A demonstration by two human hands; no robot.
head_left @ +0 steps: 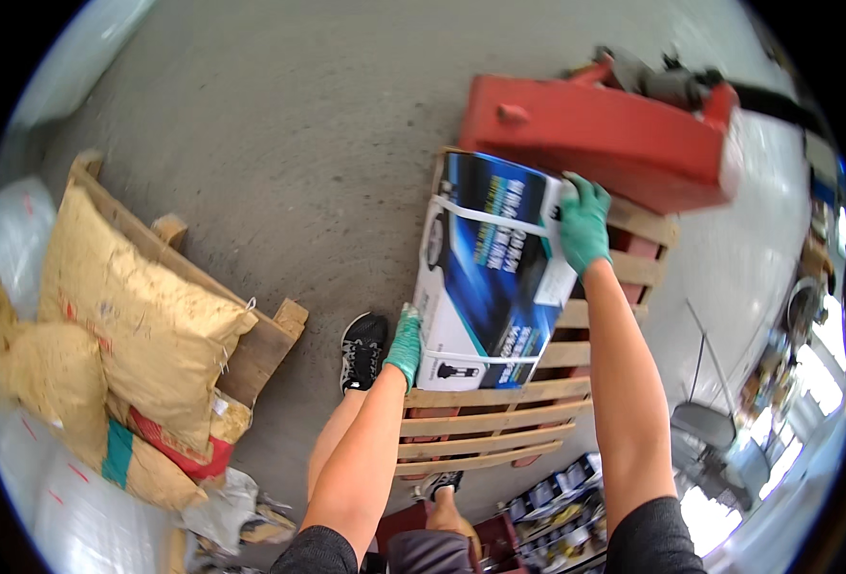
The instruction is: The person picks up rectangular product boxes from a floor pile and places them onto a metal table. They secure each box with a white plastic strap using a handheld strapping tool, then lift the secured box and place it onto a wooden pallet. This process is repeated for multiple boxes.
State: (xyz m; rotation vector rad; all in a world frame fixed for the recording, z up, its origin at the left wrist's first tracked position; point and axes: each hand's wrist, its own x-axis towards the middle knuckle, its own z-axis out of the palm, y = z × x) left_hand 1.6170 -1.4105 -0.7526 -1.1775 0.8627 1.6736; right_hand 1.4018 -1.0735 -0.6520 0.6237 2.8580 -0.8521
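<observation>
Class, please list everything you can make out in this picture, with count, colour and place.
carton: one, blue and white, centre
slatted pallet: one, pale wood, beneath the carton
machine: one, red body, upper right
sacks: several, mostly tan, left
wooden frame: one, brown, by the sacks
goods: many, mixed colours, lower right
floor: one, grey, throughout
shoes: two, black, lower centre
left hand: one, green-gloved, carton's left side
right hand: one, green-gloved, carton's right edge

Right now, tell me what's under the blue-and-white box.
Below the box is a slatted wooden pallet, with red parts showing through its gaps. The box hides its own underside and whatever lies directly beneath.
</observation>
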